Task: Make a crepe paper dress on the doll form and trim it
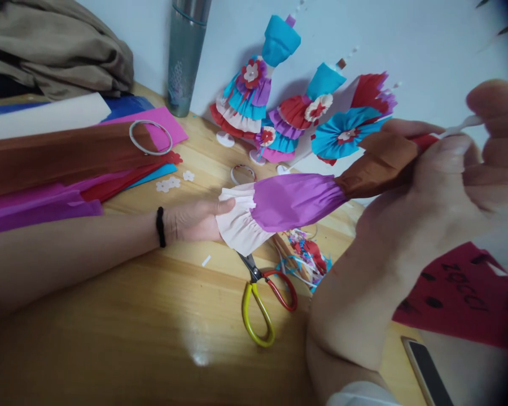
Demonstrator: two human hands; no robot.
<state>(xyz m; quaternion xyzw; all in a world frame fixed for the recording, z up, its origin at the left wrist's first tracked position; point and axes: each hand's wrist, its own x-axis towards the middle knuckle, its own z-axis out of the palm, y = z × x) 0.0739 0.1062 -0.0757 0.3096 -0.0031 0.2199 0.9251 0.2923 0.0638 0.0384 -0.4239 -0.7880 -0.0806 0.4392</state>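
A paper dress (298, 202) with a brown top, purple skirt and white ruffled hem lies slantwise in the air over the table. My left hand (198, 220), a black band at its wrist, holds the white hem between thumb and fingers, the fingers mostly behind it. At the upper right, my right hand (440, 169) grips the brown top's end, where a red piece and a thin white stem show. Below the hem lie scissors (256, 275) with one yellow and one red handle.
Finished paper dresses (248, 104) stand by the wall beside a bottle (186, 56). Coloured paper sheets (59, 152) and a silver ring (132, 138) lie left. Paper scraps (311, 254) sit behind the scissors. A phone (427, 369) and red bag (461, 299) are at right.
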